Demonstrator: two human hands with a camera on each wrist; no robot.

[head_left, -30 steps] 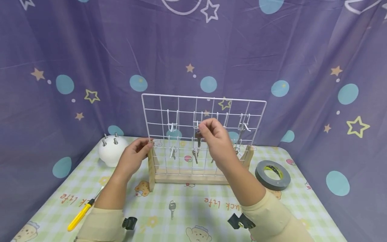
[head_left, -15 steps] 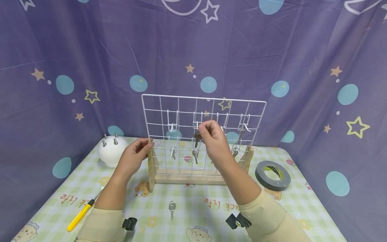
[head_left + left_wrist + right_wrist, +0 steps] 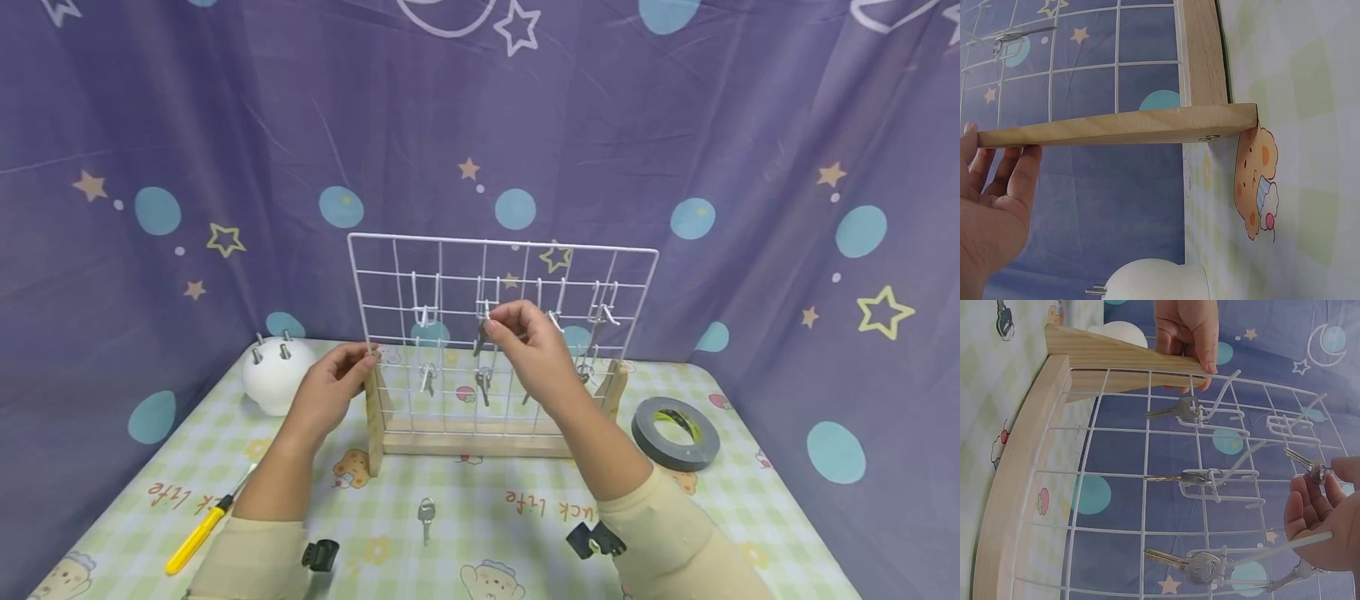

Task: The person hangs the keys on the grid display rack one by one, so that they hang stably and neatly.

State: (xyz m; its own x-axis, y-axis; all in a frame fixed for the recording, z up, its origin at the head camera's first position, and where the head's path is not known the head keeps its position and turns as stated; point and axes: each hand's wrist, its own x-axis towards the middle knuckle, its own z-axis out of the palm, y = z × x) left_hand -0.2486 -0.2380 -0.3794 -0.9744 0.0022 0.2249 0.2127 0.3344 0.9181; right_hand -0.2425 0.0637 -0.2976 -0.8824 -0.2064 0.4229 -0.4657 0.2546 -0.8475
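I am pinching a small, stiff, slippery key (image 3: 480,337) by its head in my right hand (image 3: 528,350) at the rack's (image 3: 502,333) middle hook, my left hand (image 3: 330,392) gripping the wooden post (image 3: 373,408).

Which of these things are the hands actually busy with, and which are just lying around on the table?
In use:
right hand pinching a key by a hook
left hand gripping the rack
keys already hung

Lying about:
loose key
screwdriver
tape roll
white holder
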